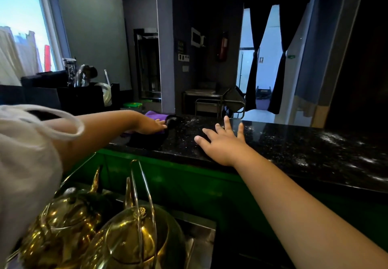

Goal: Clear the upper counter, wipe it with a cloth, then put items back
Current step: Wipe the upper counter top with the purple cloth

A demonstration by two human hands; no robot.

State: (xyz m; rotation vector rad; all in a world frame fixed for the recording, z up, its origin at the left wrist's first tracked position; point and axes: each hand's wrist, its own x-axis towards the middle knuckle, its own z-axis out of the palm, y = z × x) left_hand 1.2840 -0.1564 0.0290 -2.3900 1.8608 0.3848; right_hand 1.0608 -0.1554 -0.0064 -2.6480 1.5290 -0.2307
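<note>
Left hand (152,125) presses flat on the purple cloth (156,115) lying crosswise on the counter (294,142); right hand (223,140) spread.

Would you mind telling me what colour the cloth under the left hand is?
Purple; the cloth shows best in the head view, under the left hand.

Both arms reach forward, elbows nearly straight. Left hand (152,125) lies palm down, fingers together and flat, sleeve bunched at the upper arm. Right hand (223,140) is palm down, fingers spread wide.
</note>
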